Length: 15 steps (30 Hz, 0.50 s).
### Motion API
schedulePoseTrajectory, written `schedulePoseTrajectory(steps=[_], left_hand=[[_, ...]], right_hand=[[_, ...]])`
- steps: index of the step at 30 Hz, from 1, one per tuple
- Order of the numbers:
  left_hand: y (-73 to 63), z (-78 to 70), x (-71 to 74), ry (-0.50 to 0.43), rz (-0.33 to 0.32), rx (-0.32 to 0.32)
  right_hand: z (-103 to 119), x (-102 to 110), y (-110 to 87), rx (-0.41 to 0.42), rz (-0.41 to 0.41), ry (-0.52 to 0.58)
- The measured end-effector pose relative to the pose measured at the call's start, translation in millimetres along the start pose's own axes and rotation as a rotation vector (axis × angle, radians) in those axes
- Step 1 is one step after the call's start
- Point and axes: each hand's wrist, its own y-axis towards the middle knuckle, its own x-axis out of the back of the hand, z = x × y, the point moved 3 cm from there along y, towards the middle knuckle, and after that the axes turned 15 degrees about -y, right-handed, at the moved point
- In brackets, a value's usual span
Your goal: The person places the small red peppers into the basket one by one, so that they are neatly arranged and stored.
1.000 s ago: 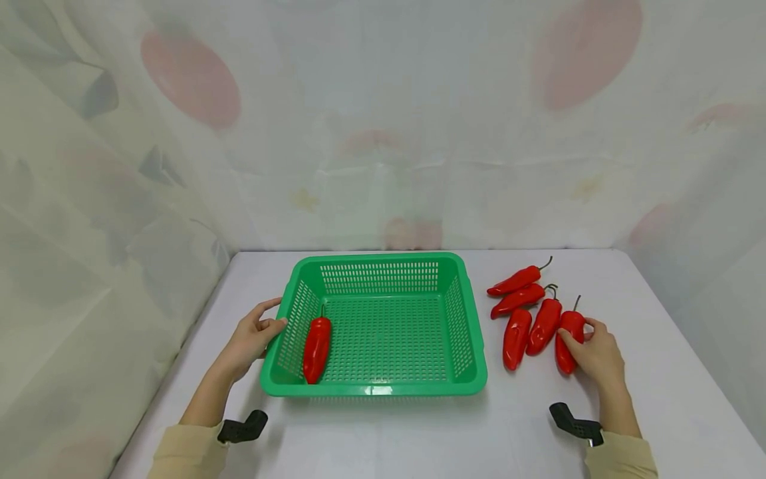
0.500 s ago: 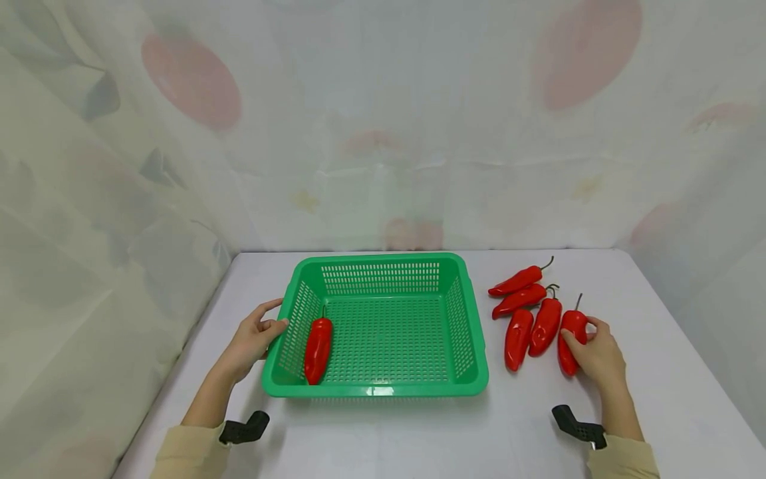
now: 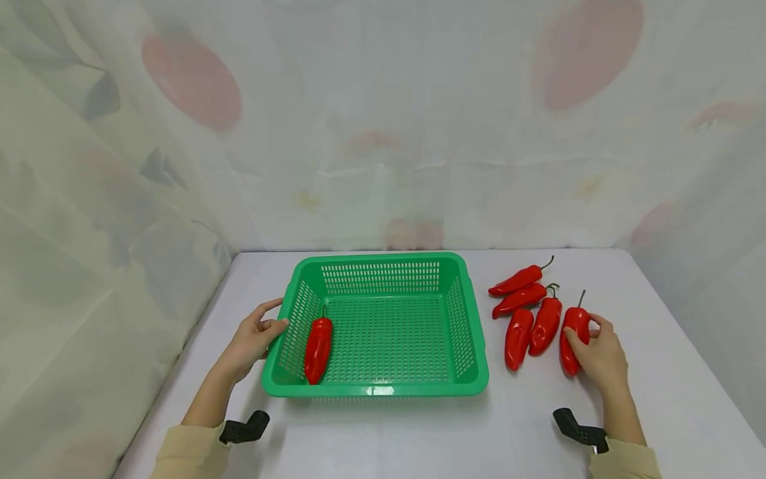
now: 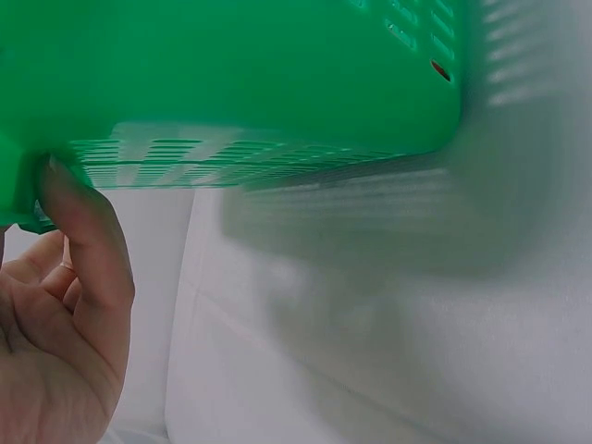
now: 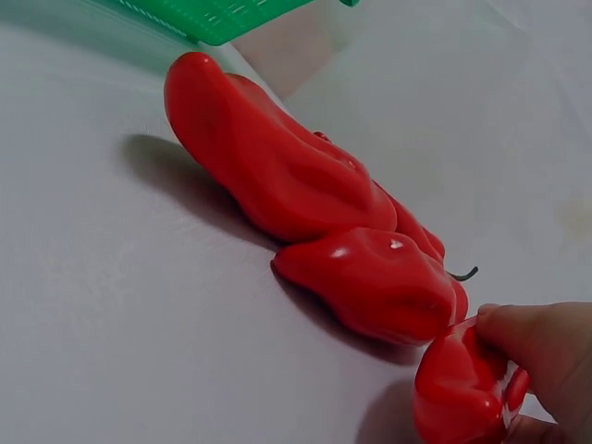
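Left hand [image 3: 251, 338]: pinched the basket [image 3: 427, 390].
Basket pepper [image 3: 318, 350]: lay inside, right of that grip.
Four peppers [image 3: 545, 326]: lay well right of that grip.
End pepper [image 3: 577, 324]: was pinched by the right hand [image 3: 601, 352].
Pick-up: seemed in hand; lifting called for a steady pinch.

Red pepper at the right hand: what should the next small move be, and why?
I'd probably raise the red pepper a little and bring it left toward the green basket. The right hand pinches it between thumb and fingers, the left hand grips the basket's side, and another pepper lies inside with bare floor beside it.
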Motion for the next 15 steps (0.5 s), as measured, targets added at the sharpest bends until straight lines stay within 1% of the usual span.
schedulePoseTrajectory(steps=[7, 13, 15], left_hand=[[1.0, 1.7, 0.6, -0.002, -0.009, 0.000], [1.5, 1.4, 0.6, 0.003, -0.009, 0.000], [1.3, 1.1, 0.4, 0.005, -0.009, 0.000]], right_hand=[[9, 5, -0.4, 0.007, -0.035, 0.018], [15, 9, -0.7, -0.012, -0.052, 0.066], [12, 6, 2.7, -0.008, -0.053, 0.089]])
